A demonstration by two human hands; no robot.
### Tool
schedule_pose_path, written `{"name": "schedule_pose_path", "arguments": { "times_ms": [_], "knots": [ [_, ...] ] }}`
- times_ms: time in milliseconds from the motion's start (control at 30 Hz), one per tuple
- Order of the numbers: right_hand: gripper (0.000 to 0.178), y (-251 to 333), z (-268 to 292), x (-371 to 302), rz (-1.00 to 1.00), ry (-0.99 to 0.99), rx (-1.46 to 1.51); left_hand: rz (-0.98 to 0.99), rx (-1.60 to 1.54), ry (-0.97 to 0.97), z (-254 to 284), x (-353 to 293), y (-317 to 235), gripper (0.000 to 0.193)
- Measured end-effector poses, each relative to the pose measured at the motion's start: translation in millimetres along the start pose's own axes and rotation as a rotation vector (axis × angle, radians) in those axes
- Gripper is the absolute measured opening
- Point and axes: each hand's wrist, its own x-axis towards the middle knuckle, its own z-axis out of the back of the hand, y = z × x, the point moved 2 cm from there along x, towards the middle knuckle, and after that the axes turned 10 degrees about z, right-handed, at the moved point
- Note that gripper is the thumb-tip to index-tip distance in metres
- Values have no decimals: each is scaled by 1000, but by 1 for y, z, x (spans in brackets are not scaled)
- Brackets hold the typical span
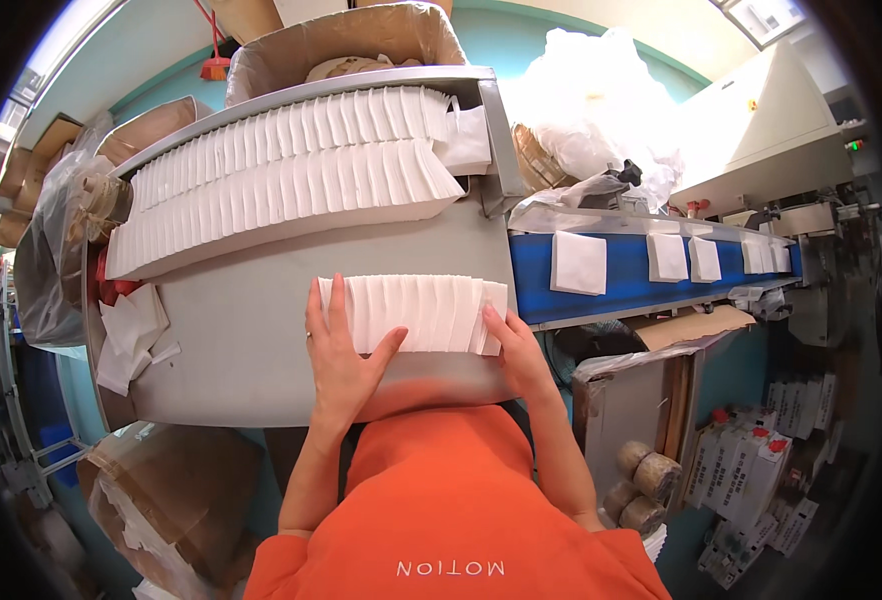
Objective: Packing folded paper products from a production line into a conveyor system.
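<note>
A short row of white folded napkins point(411, 312) lies on the grey metal table point(251, 330) in front of me, its pieces leaning one against another. My left hand point(346, 345) is at the row's left end, fingers stretched out and thumb spread along the near side. At the other end, my right hand point(516, 350) has its thumb and fingers closed on the last napkins, which stand slightly apart from the rest. Behind, two long rows of similar napkins point(281, 170) fill the far side of the table.
A blue conveyor belt point(626, 270) joins the table at right, carrying several white napkin stacks point(578, 263). Loose white sheets point(131, 335) lie at the table's left end. A raised metal edge point(501, 150) bounds the far right corner. A lined carton point(351, 45) stands behind.
</note>
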Motion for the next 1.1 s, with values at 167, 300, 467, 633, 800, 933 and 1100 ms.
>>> {"name": "schedule_pose_path", "arguments": {
  "times_ms": [167, 300, 467, 633, 800, 933, 1100],
  "knots": [
    [35, -3, 33, -1, -141, 11, 79, -16, 11, 0, 1, 1, 1, 92],
    [40, 2, 32, 4, 44, -313, 159, 4, -62, 94, -5, -2, -6, 94],
    [47, 4, -14, -1, 380, -110, -625, -78, 13, 32, -17, -10, -20, 98],
    [37, -2, -8, 4, -100, -34, 65, -63, 180, -55, -21, -8, -28, 104],
    [30, 9, -12, -6, 56, 71, -231, -92, 329, -92, -34, 0, -38, 100],
    [40, 1, 23, 11, 25, -245, 287, -51, 264, -83, -32, 3, -35, 94],
    [55, 3, 28, 6, -55, -139, 249, -46, 271, -104, -28, 0, -29, 93]
  ]
}}
